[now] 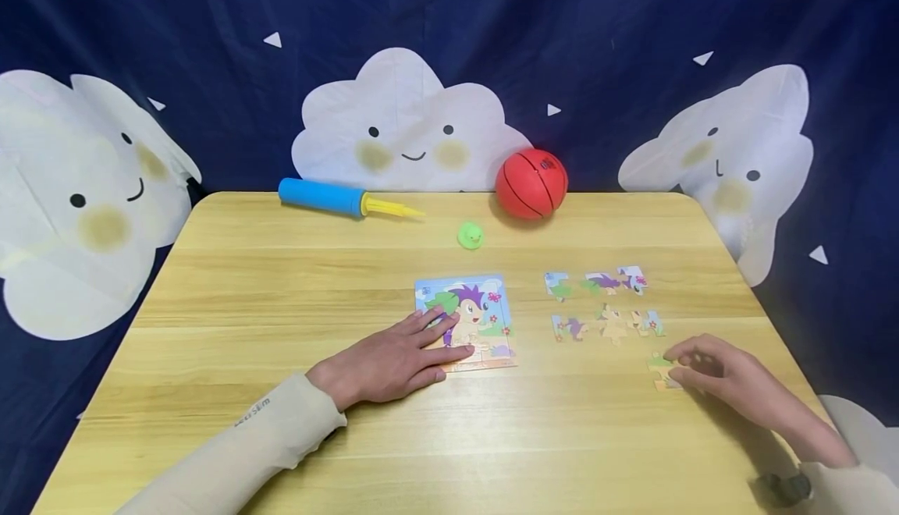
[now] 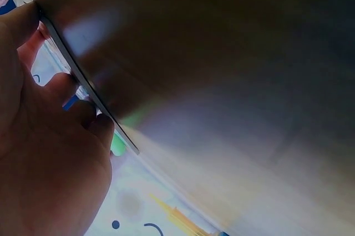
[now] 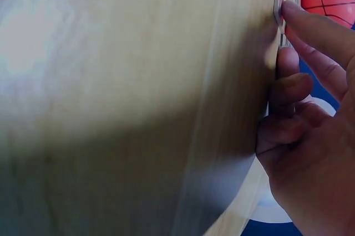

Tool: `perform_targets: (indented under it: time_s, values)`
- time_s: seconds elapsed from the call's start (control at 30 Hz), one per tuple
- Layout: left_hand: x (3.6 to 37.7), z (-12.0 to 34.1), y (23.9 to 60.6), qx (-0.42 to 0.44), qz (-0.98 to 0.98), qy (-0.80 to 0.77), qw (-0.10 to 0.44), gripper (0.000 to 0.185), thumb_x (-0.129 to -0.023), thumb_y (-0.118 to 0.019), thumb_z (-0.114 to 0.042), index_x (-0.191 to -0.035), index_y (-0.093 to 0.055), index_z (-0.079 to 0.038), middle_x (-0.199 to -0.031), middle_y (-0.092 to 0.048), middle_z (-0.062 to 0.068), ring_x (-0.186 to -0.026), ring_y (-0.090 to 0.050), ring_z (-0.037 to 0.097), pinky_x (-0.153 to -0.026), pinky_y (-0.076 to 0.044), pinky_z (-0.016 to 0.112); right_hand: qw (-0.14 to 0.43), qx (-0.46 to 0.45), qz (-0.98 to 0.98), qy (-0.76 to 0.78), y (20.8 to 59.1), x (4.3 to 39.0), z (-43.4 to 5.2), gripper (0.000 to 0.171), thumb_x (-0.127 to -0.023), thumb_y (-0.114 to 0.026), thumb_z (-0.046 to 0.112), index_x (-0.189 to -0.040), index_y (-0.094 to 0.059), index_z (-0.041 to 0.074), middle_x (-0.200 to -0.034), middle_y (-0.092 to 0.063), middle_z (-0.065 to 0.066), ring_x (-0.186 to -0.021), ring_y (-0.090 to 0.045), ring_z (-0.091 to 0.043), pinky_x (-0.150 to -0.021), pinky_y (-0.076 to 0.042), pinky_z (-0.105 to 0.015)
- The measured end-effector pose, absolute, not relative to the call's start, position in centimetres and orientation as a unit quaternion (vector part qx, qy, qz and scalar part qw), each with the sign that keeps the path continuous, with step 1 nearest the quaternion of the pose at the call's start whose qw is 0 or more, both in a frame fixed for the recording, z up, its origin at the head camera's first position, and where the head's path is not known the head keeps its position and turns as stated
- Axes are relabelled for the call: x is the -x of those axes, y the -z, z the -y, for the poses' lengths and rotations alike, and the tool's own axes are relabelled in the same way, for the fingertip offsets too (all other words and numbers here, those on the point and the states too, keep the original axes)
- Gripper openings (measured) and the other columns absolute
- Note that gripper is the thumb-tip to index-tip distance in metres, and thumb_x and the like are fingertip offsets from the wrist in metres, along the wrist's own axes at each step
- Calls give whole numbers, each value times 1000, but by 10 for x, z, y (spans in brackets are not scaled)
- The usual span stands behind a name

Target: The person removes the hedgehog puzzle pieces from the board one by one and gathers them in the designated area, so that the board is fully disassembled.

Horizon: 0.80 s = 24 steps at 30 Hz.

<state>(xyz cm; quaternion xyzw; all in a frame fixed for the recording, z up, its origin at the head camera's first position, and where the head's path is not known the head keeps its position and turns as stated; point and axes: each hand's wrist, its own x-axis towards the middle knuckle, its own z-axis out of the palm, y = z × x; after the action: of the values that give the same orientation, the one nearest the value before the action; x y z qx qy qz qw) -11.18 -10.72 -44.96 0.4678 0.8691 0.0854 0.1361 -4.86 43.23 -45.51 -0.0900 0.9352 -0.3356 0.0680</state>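
My left hand (image 1: 389,363) rests spread over a square picture board (image 1: 495,308) of a purple-haired hedgehog, its fingers lying across the lower left of the picture. In the left wrist view, the fingers of the left hand (image 2: 61,136) reach over the board's dark edge. At the right, my right hand (image 1: 726,378) bends over a green and orange jigsaw piece (image 1: 660,378), thumb and index fingertips at its right side. The right wrist view shows the right hand (image 3: 310,119) with its other fingers curled at the tabletop. Part of the piece is hidden under the fingertips.
Several loose jigsaw pieces (image 1: 612,326) lie in two rows between board and right hand. Farther back are a small green rubber duck (image 1: 470,236), a red ball (image 1: 531,184) and a blue pump (image 1: 323,197) with a yellow nozzle. A cloud-patterned curtain hangs behind the wooden table (image 1: 281,265).
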Motion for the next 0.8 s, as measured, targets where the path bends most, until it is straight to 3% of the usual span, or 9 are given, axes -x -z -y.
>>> perform_targets:
  time_s: [0.3,0.57,0.8]
  values:
    - [112,107,450,-469,-869,-84,135,52,-118,-45,-43,-169,-42,-36,-182,-24,11,-170,-21,34,-138,-22,51,71,80,-939,328,458,48,-433,22,-99,-82,12,-120,-76,15,-103,-68,10,-89,-58,3,-70,-52,-20]
    - [113,106,450,-471,-868,-81,132,52,-118,-44,-44,-169,-41,-35,-181,-27,11,-170,-21,34,-138,-23,51,66,77,-926,365,453,52,-433,21,-101,-77,8,-123,-76,9,-101,-73,5,-84,-65,-2,-66,-53,-22]
    - [112,108,450,-474,-867,-81,129,52,-118,-44,-42,-170,-41,-36,-181,-25,13,-170,-21,34,-137,-23,52,26,87,-929,358,435,72,-388,18,-102,-77,9,-119,-77,10,-95,-78,2,-79,-67,-5,-65,-54,-23]
